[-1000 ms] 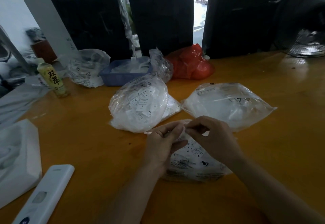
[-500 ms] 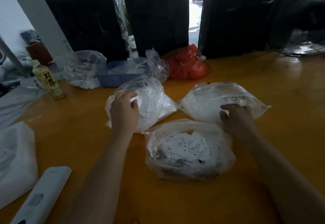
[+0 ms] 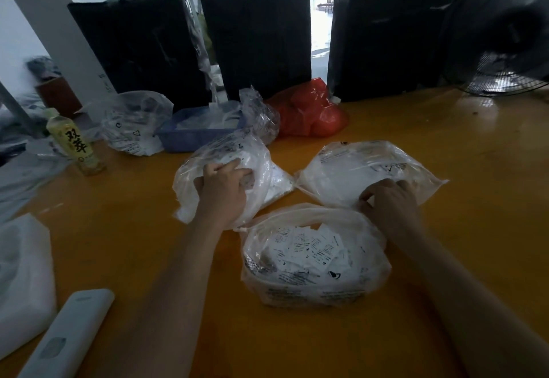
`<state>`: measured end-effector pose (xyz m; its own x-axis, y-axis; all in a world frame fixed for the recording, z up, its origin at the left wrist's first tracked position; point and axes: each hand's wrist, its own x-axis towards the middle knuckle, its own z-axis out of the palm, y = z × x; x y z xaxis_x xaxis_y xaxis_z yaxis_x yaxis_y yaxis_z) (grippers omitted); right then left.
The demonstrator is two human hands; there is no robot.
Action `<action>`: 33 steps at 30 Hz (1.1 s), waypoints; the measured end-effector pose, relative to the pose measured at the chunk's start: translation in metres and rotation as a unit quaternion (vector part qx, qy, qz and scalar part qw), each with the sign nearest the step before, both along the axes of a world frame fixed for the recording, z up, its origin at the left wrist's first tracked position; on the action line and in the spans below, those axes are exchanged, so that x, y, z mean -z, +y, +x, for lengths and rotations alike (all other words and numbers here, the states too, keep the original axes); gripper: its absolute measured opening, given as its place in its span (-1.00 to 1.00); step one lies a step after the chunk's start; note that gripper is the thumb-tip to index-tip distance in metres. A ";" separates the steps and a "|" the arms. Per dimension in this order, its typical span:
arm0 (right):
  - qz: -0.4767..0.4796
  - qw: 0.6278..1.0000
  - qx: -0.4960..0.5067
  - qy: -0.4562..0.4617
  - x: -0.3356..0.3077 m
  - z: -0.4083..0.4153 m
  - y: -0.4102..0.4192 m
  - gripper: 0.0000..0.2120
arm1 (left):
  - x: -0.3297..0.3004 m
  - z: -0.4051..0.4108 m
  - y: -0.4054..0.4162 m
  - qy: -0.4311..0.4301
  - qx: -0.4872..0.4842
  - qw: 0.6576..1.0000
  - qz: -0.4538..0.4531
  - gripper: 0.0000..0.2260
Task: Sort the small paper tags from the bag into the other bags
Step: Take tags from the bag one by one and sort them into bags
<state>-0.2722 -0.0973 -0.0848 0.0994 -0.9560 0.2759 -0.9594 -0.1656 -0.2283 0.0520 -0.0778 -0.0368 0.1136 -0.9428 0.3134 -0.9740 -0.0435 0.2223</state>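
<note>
Tags [image 3: 309, 248] in near bag [image 3: 315, 285] btwn hands (each on separate bag).

- Dim interior; daylight enters through the bright, overexposed doorway [image 3: 322, 12] at the top centre.
- Backlit black wrapped bales [image 3: 258, 39] show little detail.
- Soft sheen on the orange table [image 3: 475, 169] at the right; glare patches on the clear plastic bags [image 3: 356, 169].
- Wide-angle bending at the edges; the fan [image 3: 505, 36] and the left margin are blurred.
</note>
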 end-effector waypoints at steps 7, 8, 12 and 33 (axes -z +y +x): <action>0.077 0.997 -0.013 0.025 0.001 0.005 0.000 -0.69 | -0.001 0.007 0.004 -0.050 0.054 0.996 0.053 -0.45; 0.062 0.998 -0.004 0.019 0.001 0.005 0.000 -0.75 | -0.002 0.008 0.003 -0.066 0.042 0.993 0.088 -0.42; 0.010 1.000 0.022 -0.012 0.001 0.005 0.001 -0.83 | -0.004 0.005 0.003 0.005 0.050 0.991 0.123 -0.36; -0.069 0.996 -0.002 -0.053 -0.005 0.005 0.003 -0.81 | 0.033 -0.074 0.078 0.281 0.204 0.927 -0.144 -0.74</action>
<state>-0.2674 -0.0939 -0.0799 0.0663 -0.9082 0.4132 -0.9308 -0.2055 -0.3023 -0.0223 0.0005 -0.0700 -0.0119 -0.8303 0.5572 -0.6238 0.4417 0.6448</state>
